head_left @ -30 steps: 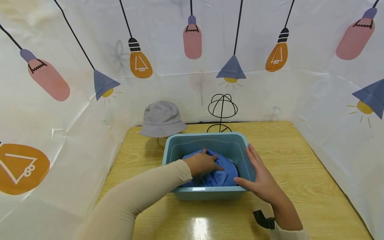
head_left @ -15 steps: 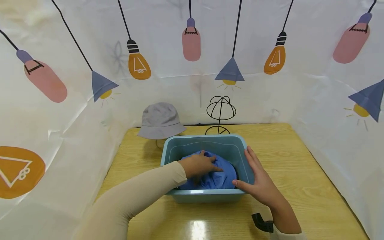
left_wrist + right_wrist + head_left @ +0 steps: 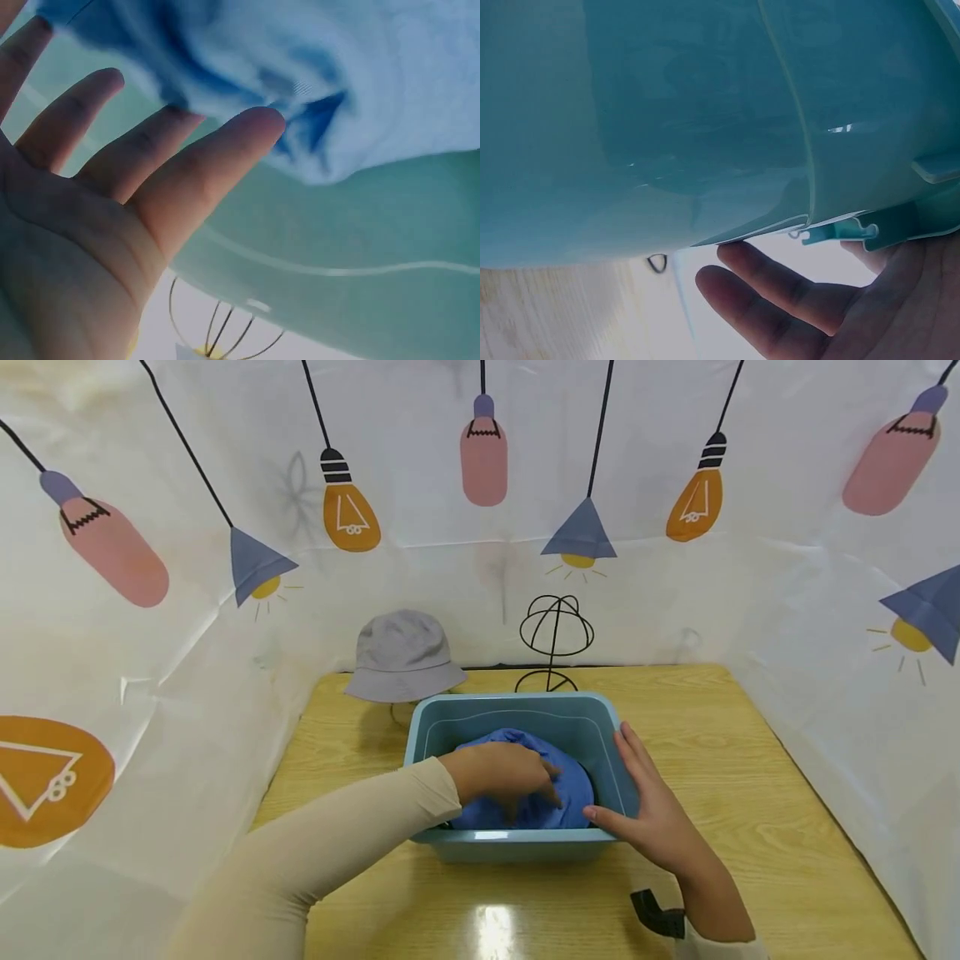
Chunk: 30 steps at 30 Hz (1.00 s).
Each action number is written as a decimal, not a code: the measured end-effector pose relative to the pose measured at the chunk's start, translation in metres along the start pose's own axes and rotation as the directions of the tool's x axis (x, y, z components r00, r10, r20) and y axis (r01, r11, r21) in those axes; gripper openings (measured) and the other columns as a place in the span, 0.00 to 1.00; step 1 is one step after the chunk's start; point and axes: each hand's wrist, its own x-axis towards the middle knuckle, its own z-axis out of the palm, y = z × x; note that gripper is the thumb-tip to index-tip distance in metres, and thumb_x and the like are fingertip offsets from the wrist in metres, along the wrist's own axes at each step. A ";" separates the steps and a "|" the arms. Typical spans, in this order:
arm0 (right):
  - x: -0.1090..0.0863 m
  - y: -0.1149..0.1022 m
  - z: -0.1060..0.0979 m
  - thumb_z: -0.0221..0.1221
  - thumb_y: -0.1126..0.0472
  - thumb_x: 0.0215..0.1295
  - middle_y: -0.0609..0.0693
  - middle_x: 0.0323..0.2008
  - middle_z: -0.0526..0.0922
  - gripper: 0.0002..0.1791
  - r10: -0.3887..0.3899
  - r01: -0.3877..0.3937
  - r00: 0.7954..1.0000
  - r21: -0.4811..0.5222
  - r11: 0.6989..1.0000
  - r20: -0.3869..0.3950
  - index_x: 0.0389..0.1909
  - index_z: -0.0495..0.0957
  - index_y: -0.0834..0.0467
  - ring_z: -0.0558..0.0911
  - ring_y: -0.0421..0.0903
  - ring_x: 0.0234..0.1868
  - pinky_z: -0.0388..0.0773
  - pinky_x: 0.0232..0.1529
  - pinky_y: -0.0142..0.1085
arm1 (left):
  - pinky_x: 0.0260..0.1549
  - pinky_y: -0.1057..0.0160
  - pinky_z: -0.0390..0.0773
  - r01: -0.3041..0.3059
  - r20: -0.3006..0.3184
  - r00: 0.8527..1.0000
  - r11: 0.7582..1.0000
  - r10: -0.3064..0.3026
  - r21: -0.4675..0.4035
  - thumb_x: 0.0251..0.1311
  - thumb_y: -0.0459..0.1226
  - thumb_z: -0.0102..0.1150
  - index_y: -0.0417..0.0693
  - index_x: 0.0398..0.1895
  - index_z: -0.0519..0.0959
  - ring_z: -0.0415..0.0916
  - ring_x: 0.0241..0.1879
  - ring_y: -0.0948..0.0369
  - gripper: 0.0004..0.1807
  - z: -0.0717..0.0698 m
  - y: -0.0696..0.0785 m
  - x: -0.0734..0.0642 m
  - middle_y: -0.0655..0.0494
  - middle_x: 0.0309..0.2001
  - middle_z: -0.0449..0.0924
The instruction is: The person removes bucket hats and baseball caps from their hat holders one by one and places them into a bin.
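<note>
A blue fabric hat with a rounded brim lies in the light blue plastic bin. My left hand reaches over it inside the bin, fingers pointing down. In the left wrist view, that hand has its fingers spread, with fingertips at the blue cloth. Its thumb does not show clearly there. My right hand rests at the bin's right front corner, fingers along the outer side and thumb on the rim. The right wrist view has its fingers fairly straight beside the bin wall.
Behind the bin on the left, a grey bucket hat hangs on a stand. A black wire stand stands at the back. All are on a wooden table, backed by a white sheet with printed lamps.
My left hand shifts on the blue hat, its fingers turning downward from a spread pose on top. The hat's crown bulges up more at the back. The right hand stays at the bin.
</note>
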 end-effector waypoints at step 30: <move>-0.001 -0.001 0.000 0.73 0.50 0.62 0.37 0.84 0.33 0.61 0.005 -0.005 1.000 0.008 1.000 -0.007 0.85 0.40 0.44 0.40 0.62 0.84 0.51 0.65 0.81 | 0.76 0.47 0.62 0.056 -0.033 0.998 0.998 -0.055 0.014 0.54 0.56 0.77 0.79 0.75 0.68 0.58 0.79 0.48 0.44 0.005 -0.003 -0.005 0.59 0.82 0.56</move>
